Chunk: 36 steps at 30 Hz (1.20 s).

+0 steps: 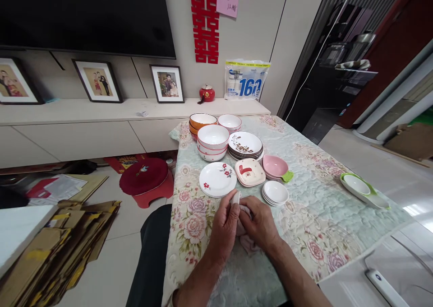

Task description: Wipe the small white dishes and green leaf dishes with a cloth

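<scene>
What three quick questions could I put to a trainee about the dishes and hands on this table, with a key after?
1. True or false: in the picture, the small white dishes are to the right of the red-flowered plate.

2. Multiple choice: what colour is the handle on the pink bowl?
A) Red
B) Green
C) Blue

3. Which is nearer the red-flowered plate, the left hand or the right hand?

Key: 1. True. 2. B. 3. The left hand.
</scene>
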Available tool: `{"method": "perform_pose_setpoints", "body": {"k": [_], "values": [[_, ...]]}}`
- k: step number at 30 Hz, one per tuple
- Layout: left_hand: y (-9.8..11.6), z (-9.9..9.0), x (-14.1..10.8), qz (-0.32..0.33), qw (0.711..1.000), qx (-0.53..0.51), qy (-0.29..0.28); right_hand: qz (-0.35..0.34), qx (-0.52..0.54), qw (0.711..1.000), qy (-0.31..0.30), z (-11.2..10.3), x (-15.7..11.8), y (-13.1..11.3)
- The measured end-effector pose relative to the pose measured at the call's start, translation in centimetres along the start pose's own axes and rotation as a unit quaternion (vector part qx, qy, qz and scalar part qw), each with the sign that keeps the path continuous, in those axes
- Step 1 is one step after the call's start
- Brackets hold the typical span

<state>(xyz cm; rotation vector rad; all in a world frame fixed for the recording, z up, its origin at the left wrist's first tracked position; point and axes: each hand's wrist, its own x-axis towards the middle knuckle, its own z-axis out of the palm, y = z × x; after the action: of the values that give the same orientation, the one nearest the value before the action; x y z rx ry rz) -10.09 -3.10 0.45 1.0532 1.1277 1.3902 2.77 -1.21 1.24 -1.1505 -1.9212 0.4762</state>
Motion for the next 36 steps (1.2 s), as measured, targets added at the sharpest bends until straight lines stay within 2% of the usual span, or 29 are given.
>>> {"method": "perform_pose_setpoints", "body": {"k": [3, 6, 8, 11, 15, 22, 26, 29, 32, 34, 36], "values": [[0.4, 0.1, -0.1, 0.008, 1.000, 0.003, -0.018, 0.094, 0.152, 0.982, -0.055, -0.7, 0.0, 0.3], [0.0, 0.4, -0.1, -0.003, 0.999, -0.036, -0.031, 0.158, 0.278, 0.946, -0.054, -1.6, -0.1, 0.3], [-0.4, 0.5, 0.0, -0.023, 0.997, -0.075, -0.027, 0.165, 0.309, 0.935, -0.049, -1.8, -0.2, 0.1], [-0.5, 0.5, 0.0, -0.050, 0.992, -0.114, -0.006, 0.084, 0.267, 0.957, -0.079, -1.6, -0.1, 0.0], [0.0, 0.2, 0.1, -0.048, 0.992, -0.110, 0.030, -0.029, 0.134, 0.986, -0.095, -0.6, -0.2, 0.4], [0.5, 0.2, 0.2, -0.035, 0.995, -0.088, 0.023, -0.130, -0.020, 0.989, -0.061, -0.2, -0.9, 0.2], [1.1, 0.4, 0.1, -0.042, 0.994, -0.101, 0.010, -0.141, -0.036, 0.989, -0.029, -0.3, -1.0, -0.3], [1.6, 0.6, -0.1, -0.083, 0.984, -0.159, -0.015, -0.084, 0.025, 0.996, 0.004, -0.7, -0.8, -0.6], [1.7, 0.7, -0.2, -0.100, 0.976, -0.191, -0.033, -0.026, 0.118, 0.993, 0.000, -1.1, -0.7, -0.6], [1.5, 0.7, -0.2, -0.096, 0.977, -0.190, -0.021, -0.032, 0.139, 0.990, -0.015, -1.2, -0.6, -0.4], [1.0, 0.5, -0.1, -0.097, 0.978, -0.184, -0.005, -0.066, 0.118, 0.990, -0.031, -1.1, -0.6, 0.0]]}}
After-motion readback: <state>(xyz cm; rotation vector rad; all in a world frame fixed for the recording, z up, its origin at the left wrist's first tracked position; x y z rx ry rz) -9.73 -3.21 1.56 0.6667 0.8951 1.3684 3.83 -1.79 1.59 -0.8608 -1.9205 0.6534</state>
